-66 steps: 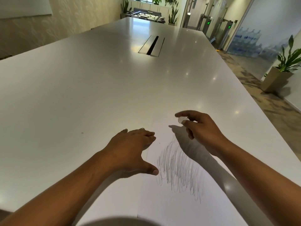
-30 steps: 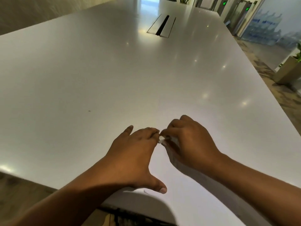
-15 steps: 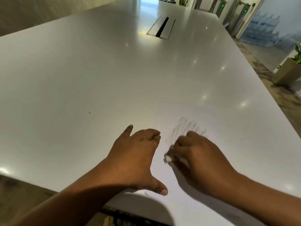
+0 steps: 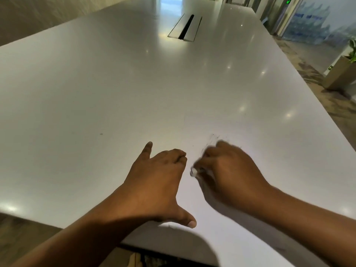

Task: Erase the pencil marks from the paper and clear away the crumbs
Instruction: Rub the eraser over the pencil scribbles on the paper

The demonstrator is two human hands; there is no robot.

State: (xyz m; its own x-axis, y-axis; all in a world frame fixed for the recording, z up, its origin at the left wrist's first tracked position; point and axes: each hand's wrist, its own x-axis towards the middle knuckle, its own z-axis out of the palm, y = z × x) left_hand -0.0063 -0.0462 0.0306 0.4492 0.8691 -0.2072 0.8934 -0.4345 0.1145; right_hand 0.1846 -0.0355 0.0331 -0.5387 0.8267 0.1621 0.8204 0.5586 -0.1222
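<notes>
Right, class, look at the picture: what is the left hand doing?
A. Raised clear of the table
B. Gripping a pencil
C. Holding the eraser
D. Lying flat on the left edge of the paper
D: the left hand lies palm down with thumb spread on the paper's left edge, while the right hand pinches the white eraser.
</notes>
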